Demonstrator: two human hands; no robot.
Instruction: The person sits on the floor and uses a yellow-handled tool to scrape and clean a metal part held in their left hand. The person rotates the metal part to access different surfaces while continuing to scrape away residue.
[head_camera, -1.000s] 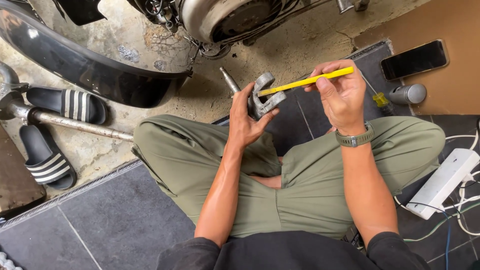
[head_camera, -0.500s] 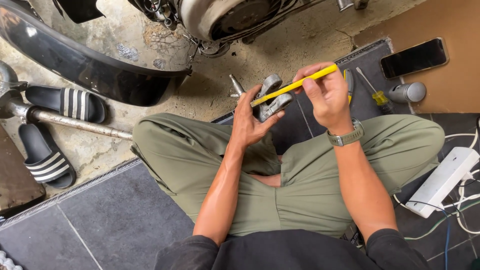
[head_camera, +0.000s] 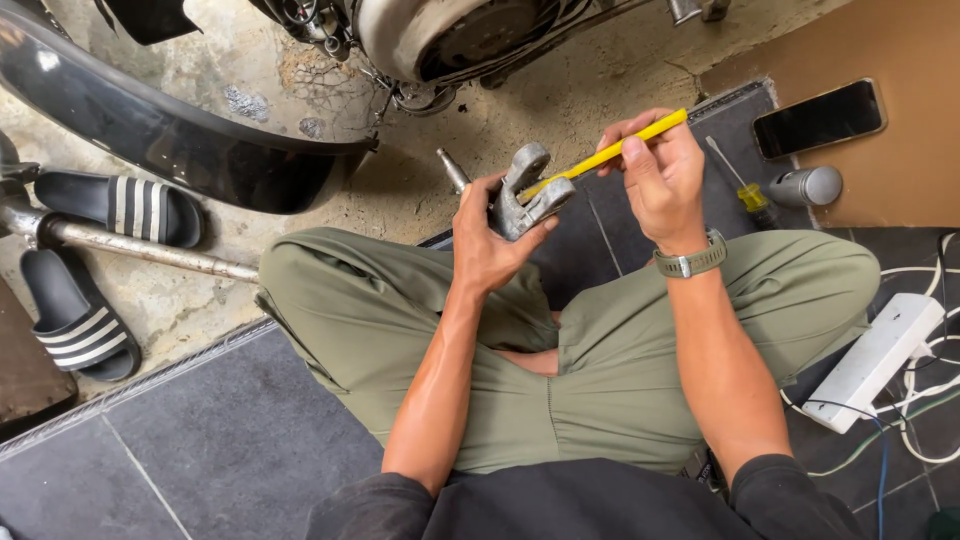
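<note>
I sit cross-legged on the floor. My left hand (head_camera: 487, 240) grips a grey cast-metal part (head_camera: 527, 190) and holds it up over my knees. My right hand (head_camera: 657, 172) holds a thin yellow stick-like tool (head_camera: 610, 153), whose tip is pushed into the metal part. A watch sits on my right wrist. Just behind my left hand a short metal rod (head_camera: 452, 170) lies on the concrete.
A motorbike engine and wheel (head_camera: 440, 30) stand ahead, with a black fender (head_camera: 170, 140) at the left. Two black sandals (head_camera: 110, 205) and a metal pipe (head_camera: 140, 250) lie at far left. At right lie a phone (head_camera: 818, 118), a yellow-handled screwdriver (head_camera: 740, 185), a grey canister (head_camera: 808, 186) and a white power strip (head_camera: 880, 360).
My right hand swung the yellow tool down and left, so its tip now sits in the metal part. My left hand stays closed around the part.
</note>
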